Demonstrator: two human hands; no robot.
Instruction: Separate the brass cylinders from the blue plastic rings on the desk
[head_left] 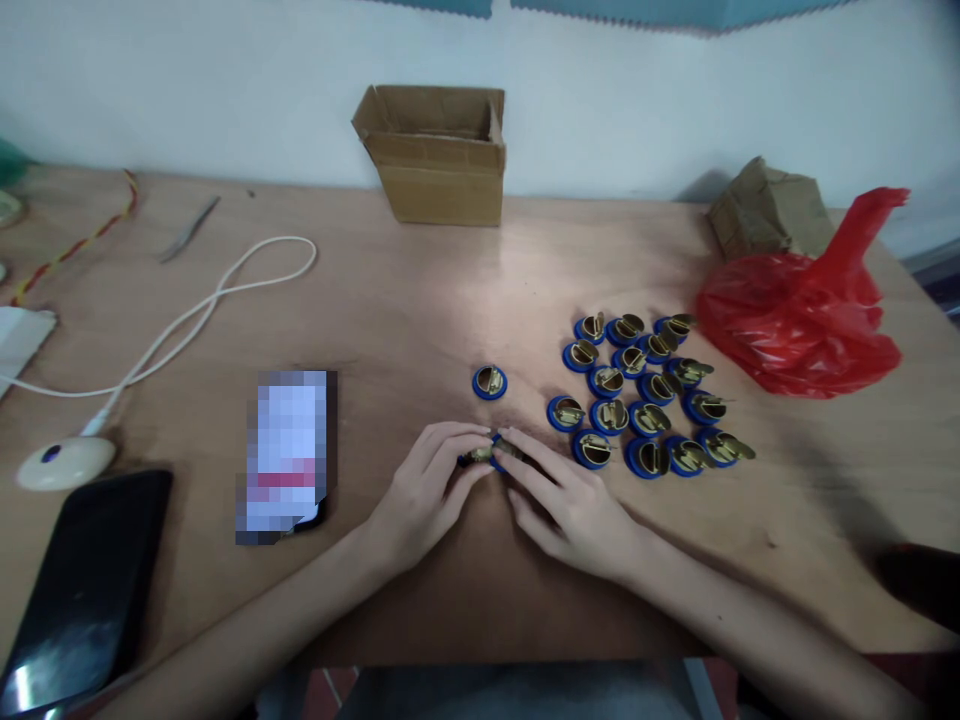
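Both hands meet near the front of the table, pinching a blue-rimmed badge with brass-coloured metal parts (480, 455). My left hand (431, 485) closes on its left side, thumb below and fingers above. From the right, the fingertips of my right hand (566, 500) press on it. Fingers cover most of this piece, so I cannot tell whether it is one badge or two. Just beyond the hands lies a single blue-rimmed badge (490, 381), brass pin side up. Several similar badges (609, 415) are grouped to the right, many with a brass plate or clip sticking up.
An open cardboard box (446, 185) stands against the wall. At right are a red plastic bag (799, 320) and a crumpled brown package (772, 210). Leftward lie a lit phone (289, 450), a black device (90, 580), a white cable (199, 310) and a metal strip (189, 230).
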